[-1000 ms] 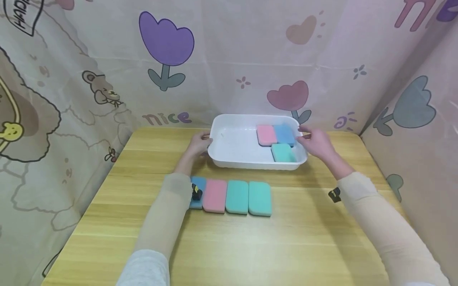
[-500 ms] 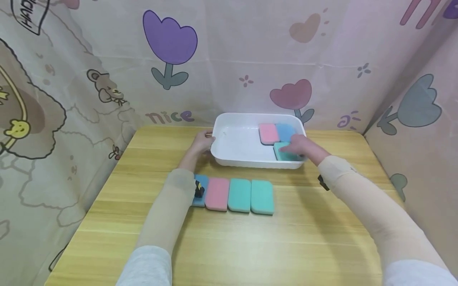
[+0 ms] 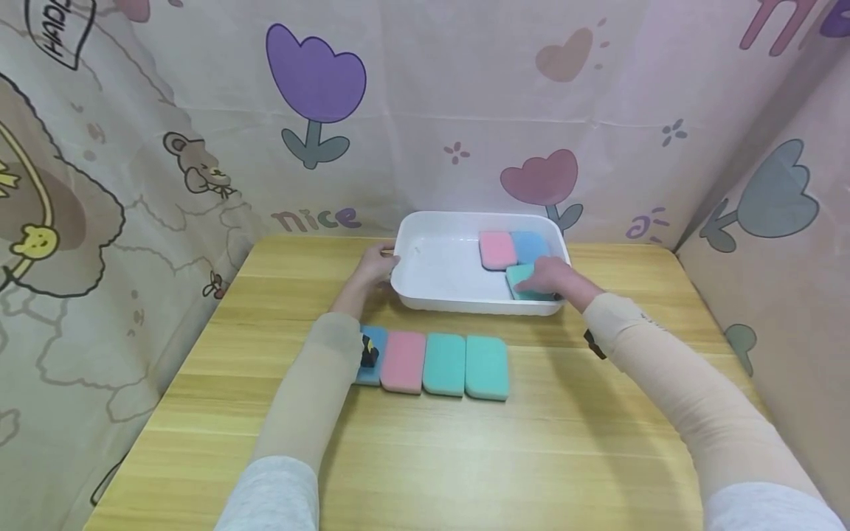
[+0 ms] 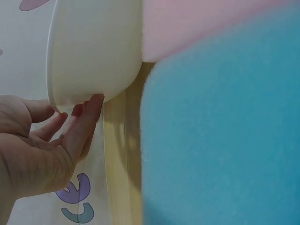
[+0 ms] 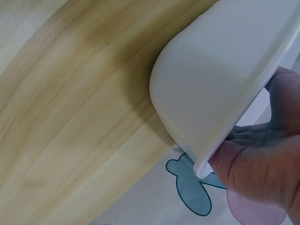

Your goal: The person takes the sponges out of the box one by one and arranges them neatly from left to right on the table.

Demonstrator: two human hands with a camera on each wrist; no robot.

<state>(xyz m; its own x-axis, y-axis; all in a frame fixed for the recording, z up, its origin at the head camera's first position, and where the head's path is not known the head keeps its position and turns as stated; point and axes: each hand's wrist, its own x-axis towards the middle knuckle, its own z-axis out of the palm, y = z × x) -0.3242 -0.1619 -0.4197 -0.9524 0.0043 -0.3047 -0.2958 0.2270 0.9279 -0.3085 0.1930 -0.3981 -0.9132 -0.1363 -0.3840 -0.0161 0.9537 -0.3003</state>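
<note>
A white tray stands at the back of the table, with a pink sponge, a blue sponge and a green sponge at its right end. My left hand holds the tray's left end, thumb at the rim and fingers against the outer wall in the left wrist view. My right hand reaches over the right rim and grips the green sponge, partly covering it. In the right wrist view, the tray wall hides its fingertips.
In front of the tray a row of sponges lies on the wooden table: blue, pink and two green ones. The left forearm partly covers the blue one. A patterned cloth hangs behind the table.
My right hand has left the tray's right rim and moved left and down onto the green sponge inside. My left hand has stayed at the tray's left end.
</note>
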